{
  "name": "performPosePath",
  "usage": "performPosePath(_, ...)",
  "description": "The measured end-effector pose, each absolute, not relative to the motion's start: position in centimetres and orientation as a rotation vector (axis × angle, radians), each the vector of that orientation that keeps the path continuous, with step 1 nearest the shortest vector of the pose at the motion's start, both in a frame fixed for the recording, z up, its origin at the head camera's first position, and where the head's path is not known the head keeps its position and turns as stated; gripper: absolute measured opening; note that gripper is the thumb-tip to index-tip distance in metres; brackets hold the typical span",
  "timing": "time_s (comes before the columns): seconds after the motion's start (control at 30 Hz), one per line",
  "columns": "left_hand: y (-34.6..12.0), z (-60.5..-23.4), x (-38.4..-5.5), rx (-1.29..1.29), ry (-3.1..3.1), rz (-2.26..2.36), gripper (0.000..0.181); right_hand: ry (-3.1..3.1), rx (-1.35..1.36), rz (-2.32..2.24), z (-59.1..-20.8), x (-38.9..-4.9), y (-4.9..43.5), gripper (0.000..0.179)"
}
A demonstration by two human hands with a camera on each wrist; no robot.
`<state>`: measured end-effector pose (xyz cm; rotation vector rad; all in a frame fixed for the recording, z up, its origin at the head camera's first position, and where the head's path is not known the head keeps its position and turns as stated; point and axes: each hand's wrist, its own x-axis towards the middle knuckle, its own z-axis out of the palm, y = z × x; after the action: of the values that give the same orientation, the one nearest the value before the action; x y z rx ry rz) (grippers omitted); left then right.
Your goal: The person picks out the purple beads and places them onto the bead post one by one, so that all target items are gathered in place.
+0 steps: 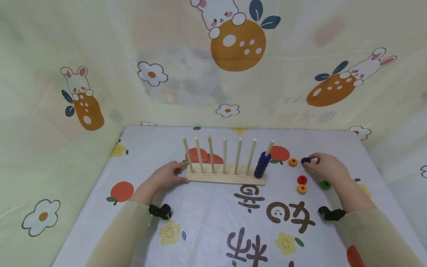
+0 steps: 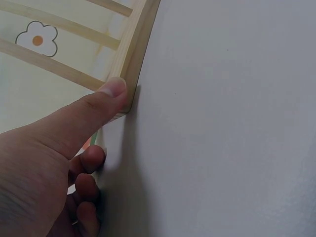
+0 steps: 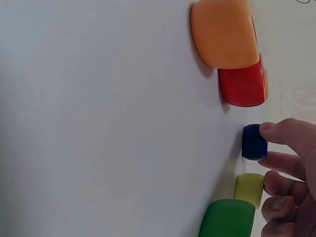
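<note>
A wooden peg rack (image 1: 225, 179) stands on the table, several upright pegs along its base. Dark blue beads (image 1: 261, 167) are stacked on its rightmost peg. My left hand (image 1: 169, 174) grips the left end of the base; in the left wrist view the thumb (image 2: 114, 88) presses the base (image 2: 129, 64) near its corner. To the right of the rack, my right hand (image 1: 328, 168) pinches a loose blue bead (image 3: 255, 142) between thumb and finger, at the tabletop. A yellow bead (image 3: 249, 189) lies beside those fingers in the right wrist view.
Near the right hand lie an orange bead (image 1: 293, 162), a red bead (image 1: 302, 180), another orange bead (image 1: 301, 189) and a green bead (image 1: 325, 185). A printed cloth (image 1: 200, 222) covers the table. Patterned curtains (image 1: 186, 92) hang behind and at the sides.
</note>
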<state>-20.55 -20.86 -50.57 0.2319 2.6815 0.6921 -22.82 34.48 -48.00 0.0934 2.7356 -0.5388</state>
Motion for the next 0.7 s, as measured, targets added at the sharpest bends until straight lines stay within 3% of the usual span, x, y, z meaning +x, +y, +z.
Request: performPosePath(0.7,-21.03,-50.61,-20.73,0.307,2.691,0.699,0.076,2.833,0.109,-0.551,-48.37,-22.47,34.10,0.059)
